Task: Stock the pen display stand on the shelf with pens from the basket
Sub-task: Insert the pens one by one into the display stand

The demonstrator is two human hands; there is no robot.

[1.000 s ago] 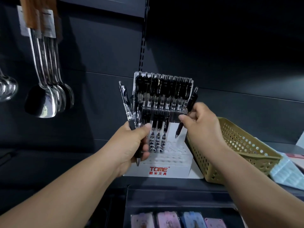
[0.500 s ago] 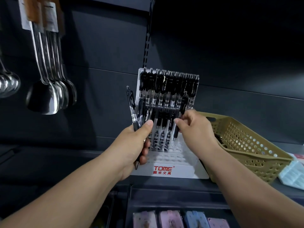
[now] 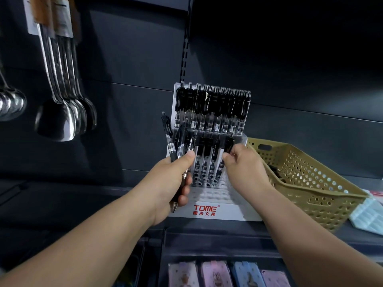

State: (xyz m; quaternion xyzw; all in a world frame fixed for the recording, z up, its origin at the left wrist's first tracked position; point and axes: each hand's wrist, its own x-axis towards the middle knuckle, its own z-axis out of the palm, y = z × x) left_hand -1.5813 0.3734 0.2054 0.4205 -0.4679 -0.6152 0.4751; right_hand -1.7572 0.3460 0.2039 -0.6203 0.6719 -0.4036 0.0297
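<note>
Right now, on the dark shelf [image 3: 83, 204] before a dark slotted wall panel [image 3: 290, 69], your white pen display stand [image 3: 228, 210], marked "TOME" in red over Chinese characters, sits just left of the tan basket [image 3: 310, 183], your left hand [image 3: 172, 183] clamped round a bunch of pens [image 3: 172, 150], your right hand [image 3: 244, 168] pinching one pen [image 3: 229, 145] at its middle row.

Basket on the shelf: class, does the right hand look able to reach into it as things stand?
Probably yes: the basket sits right beside the right hand, open-topped with nothing between, though the hand pinches a pen at the stand.
</note>
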